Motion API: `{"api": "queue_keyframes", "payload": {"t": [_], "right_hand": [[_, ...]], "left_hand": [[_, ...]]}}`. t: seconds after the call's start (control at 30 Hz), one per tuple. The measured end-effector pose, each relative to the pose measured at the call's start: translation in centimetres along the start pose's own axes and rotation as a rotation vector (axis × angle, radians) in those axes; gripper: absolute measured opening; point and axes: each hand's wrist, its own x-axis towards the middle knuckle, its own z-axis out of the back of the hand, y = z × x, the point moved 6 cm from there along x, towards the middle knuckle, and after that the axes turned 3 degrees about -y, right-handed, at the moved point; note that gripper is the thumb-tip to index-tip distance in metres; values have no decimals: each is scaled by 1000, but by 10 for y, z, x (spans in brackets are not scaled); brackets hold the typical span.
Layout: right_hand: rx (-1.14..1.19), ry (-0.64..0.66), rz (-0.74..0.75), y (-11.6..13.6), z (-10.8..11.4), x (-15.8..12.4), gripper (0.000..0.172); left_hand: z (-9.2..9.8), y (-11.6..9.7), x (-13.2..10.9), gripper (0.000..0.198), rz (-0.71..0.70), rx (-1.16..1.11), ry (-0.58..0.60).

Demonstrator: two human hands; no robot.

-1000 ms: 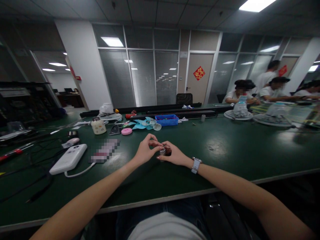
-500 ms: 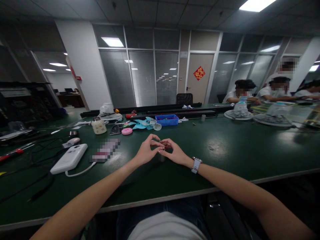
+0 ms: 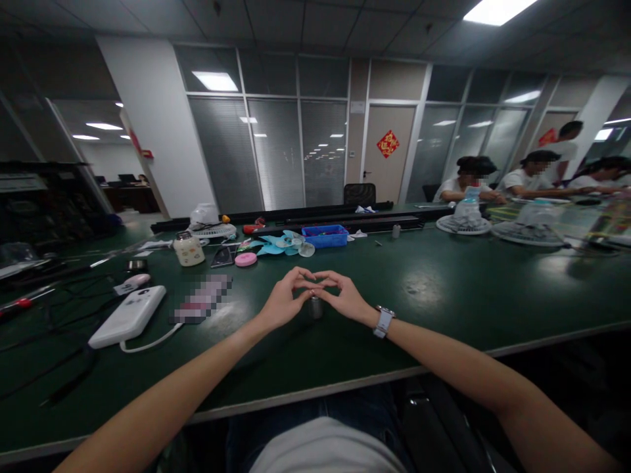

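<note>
A small grey metal cylinder [image 3: 316, 307] stands upright on the green table [image 3: 365, 355], in front of me. Over its top, my left hand [image 3: 290, 297] and my right hand [image 3: 342, 295] meet at the fingertips, both with curved fingers. The thumbs come together at the cylinder's upper end. Anything small between the fingertips is too tiny to make out. A watch with a pale strap [image 3: 383, 322] is on my right wrist.
To the left lie a white power bank [image 3: 129, 316] with a cable, a phone [image 3: 202, 299] and a cream jar [image 3: 188, 249]. Beyond my hands are a pink lid [image 3: 245, 259], light-blue fan blades [image 3: 279, 244] and a blue basket [image 3: 325, 236]. People sit at the far right.
The fingertips have shifted slightly around the cylinder's top, and more of the cylinder shows below the thumbs. The whole view has moved a little, with the scene sliding left.
</note>
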Motion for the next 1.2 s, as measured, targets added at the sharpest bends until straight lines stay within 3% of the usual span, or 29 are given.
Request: {"api": "queue_keyframes", "payload": {"t": [0.13,0.23,0.33,0.47,0.53,0.8,0.97,1.07,1.2], "right_hand": [[49,36,-11,0,1,2,39],[120,90,-77,-5,0,4,47],[136,119,-114,-5,0,8,48],[63,109,-109,-1,4,12,46],[28,101,-94,1,5,12,46],[38,30,-62,4,1,13,44],[83,-19,-39,1,29,15,52],[39,128,-91,-13,45,6,51],[24,356,-213,-38,46,-12,49]], "left_hand": [[9,0,-1,25,14,66,-115],[15,8,-2,31,53,10,-130],[12,21,-5,44,118,-117,-31],[-8,29,-13,61,207,-217,186],[-18,30,-18,62,231,-220,237],[-23,35,-20,59,255,-113,188],[-22,33,-20,58,256,-123,211],[-21,33,-21,59,252,-84,211],[-21,33,-21,57,232,-54,215]]}}
